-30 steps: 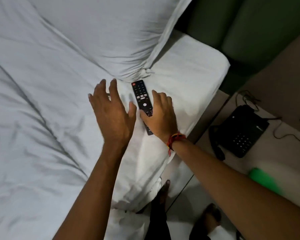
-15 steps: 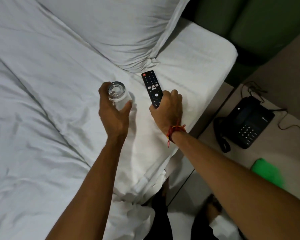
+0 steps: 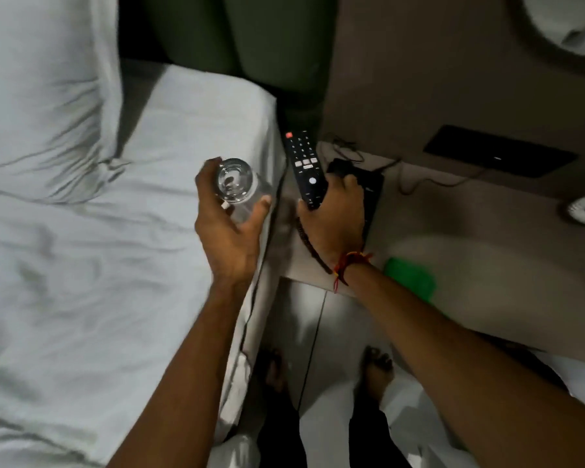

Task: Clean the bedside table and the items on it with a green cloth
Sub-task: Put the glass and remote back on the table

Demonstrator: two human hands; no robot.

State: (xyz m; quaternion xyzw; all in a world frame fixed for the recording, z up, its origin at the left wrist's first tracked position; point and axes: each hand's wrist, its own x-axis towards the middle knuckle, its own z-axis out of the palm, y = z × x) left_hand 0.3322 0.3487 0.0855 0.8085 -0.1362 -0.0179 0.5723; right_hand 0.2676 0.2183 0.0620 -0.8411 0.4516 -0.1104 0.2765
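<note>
- Head view: glass gripped round its wall by left hand, over the bed edge; rigid, slippery, breakable.
- Remote clasped at its lower end by right hand, above the bedside table left edge; light, stiff.
- Green cloth, soft, probably lying at the table's near edge; blurred.

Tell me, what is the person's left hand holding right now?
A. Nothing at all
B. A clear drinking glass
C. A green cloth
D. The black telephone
B. The left hand is wrapped around a clear glass at the bed's edge, while the right hand grips the black remote and the green cloth lies untouched on the bedside table.
</note>
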